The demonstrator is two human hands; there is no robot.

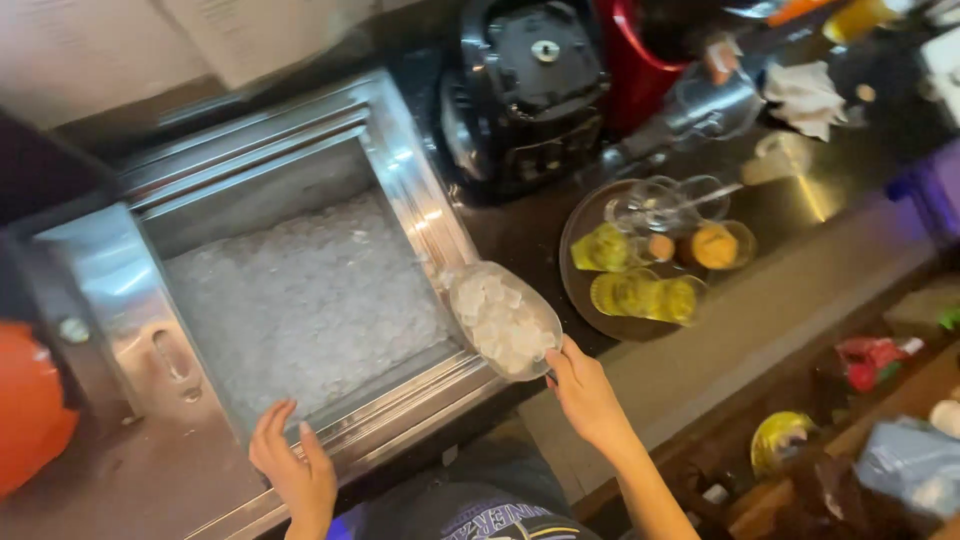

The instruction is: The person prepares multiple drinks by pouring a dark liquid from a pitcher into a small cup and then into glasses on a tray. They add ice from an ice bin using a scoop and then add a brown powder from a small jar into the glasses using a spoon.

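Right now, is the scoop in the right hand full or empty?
Full. The clear scoop, held by the right hand, is heaped with ice cubes above the steel ice bin.

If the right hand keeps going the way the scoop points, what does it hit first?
Likely the steel rim of the ice bin: the right hand holds a clear scoop of ice aimed up-left. Height is unclear.

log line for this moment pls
right hand: holds clear scoop full of ice, over bin corner | left hand: on front rim of steel ice bin | round tray of glasses to the right
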